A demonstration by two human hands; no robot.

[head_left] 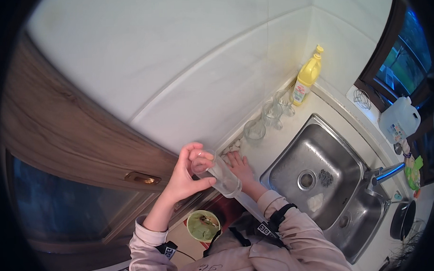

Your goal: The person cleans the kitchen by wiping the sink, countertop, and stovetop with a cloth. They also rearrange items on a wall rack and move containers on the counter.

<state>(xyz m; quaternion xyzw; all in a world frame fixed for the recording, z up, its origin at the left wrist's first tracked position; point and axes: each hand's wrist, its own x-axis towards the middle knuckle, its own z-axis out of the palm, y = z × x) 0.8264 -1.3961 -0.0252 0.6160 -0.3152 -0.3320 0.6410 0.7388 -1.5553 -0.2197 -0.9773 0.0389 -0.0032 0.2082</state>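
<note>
My left hand (187,172) is raised and closed round a clear drinking glass (223,178), which is tilted; its fingers wrap over the upper end. Lower and partly behind the glass, my right hand (240,167) lies on the pale countertop (293,123) with its fingers spread. Small whitish lumps (233,147), whose kind I cannot make out, lie by its fingertips along the wall. Further along the wall stand a clear glass vessel (255,130) and several other glass pieces (272,112).
Right of my hands is a steel double sink (287,152), holding a dark scrubber (326,177) and a pale crumpled item (316,202). A yellow pump bottle (307,80) stands in the corner. Below sits a green bin (203,226). The faucet (385,172) and a black pan (402,220) are far right.
</note>
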